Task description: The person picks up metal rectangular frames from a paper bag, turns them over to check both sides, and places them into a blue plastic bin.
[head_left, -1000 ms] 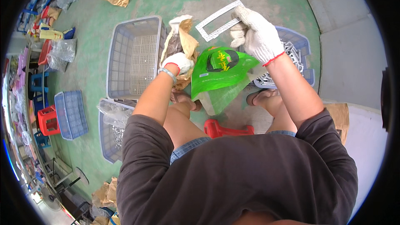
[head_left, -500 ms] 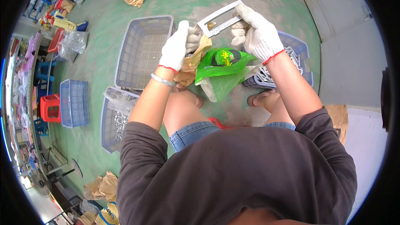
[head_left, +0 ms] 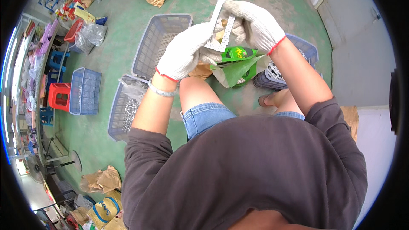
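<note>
A light-grey rectangular frame (head_left: 228,32) is held up in front of me, its long opening showing between two bars. My right hand (head_left: 257,23), in a white knitted glove with a red cuff, grips its upper end with the fingers closed. My left hand (head_left: 185,51), gloved the same way, is closed at the lower end of the frame; its fingertips are partly hidden. Just below the hands stands a green plastic bag (head_left: 243,74) with a dark printed patch. Brown paper (head_left: 201,71) shows beneath my left hand.
A grey-blue crate (head_left: 147,38) stands beyond my left hand. Nearer, another crate (head_left: 116,121) holds small shiny pieces and clear plastic. At right, a crate (head_left: 313,51) contains pale frame-like parts. A blue basket (head_left: 85,89) and red stool (head_left: 59,96) stand far left.
My left hand has moved right and up to the frame and closed on its lower end. The frame has tilted steeper and shifted slightly left with my right hand. The view has turned slightly.
</note>
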Demonstrator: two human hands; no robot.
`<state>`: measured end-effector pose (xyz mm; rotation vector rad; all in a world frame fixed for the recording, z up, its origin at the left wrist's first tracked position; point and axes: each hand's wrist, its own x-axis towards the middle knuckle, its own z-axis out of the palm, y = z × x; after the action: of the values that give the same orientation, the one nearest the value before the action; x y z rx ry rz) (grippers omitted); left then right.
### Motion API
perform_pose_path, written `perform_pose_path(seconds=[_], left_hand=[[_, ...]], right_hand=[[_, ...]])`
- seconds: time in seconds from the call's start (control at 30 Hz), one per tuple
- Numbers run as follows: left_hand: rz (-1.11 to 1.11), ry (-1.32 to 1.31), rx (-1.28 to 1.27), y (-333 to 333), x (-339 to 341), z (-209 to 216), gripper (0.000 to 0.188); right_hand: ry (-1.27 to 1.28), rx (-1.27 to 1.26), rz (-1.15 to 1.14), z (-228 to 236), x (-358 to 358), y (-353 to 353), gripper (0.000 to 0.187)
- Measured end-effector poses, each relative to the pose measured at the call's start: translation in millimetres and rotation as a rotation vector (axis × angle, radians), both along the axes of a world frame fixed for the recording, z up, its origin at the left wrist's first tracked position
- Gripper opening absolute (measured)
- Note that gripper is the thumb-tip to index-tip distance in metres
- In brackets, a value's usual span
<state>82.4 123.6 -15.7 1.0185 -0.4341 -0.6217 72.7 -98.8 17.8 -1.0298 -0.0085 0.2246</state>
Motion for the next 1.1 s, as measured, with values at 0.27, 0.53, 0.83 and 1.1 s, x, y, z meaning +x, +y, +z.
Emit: perform_pose_path(seconds=[0.27, 0.53, 0.83, 1.1], left_hand=[[0.123, -0.016, -0.009, 18.9, -51.4, -0.6, 0.028], [0.411, -0.266, 0.189, 39.6, -86.8, 7.6, 0.025], [0.550, -0.292, 0.178, 64.2, -95.9, 8.7, 0.035], [0.621, -0.296, 0.097, 70.0, -104.0, 16.3, 0.036]], right_hand=[[0.025, -0.094, 0.146, 13.1, -24.6, 34.0, 0.031], [-0.007, -0.246, 0.387, 31.7, -55.4, 49.2, 0.043], [-0.117, -0.426, 0.319, 36.1, -67.2, 75.5, 0.033], [-0.209, -0.499, 0.345, 45.6, -67.9, 86.2, 0.032]])
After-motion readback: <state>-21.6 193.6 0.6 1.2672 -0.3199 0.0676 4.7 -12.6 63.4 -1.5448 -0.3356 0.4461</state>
